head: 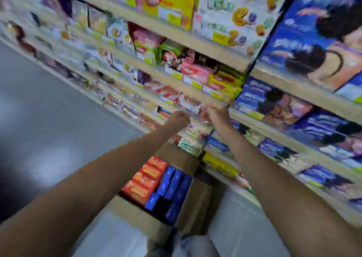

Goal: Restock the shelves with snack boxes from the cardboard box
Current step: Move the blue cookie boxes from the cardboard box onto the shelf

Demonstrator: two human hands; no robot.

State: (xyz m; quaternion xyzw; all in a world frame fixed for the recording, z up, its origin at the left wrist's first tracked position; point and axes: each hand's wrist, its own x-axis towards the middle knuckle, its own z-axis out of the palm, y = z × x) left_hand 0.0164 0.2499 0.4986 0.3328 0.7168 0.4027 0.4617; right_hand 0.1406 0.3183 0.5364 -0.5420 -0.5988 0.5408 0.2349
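The view is blurred by motion. Both arms reach out to the middle shelf (197, 94). My left hand (179, 118) and my right hand (215, 112) are closed on the ends of a pale snack box (191, 103) with red and brown print, held at the shelf's front edge. Below my arms, the open cardboard box (137, 213) stands on the floor. It holds a row of orange snack boxes (145, 180) on its left side and dark blue snack boxes (174, 188) on its right.
Stocked shelves run diagonally from upper left to lower right. Yellow and pink boxes (215, 80) sit above my hands, large blue boxes (313, 47) fill the right side. Grey aisle floor (49, 119) lies to the left.
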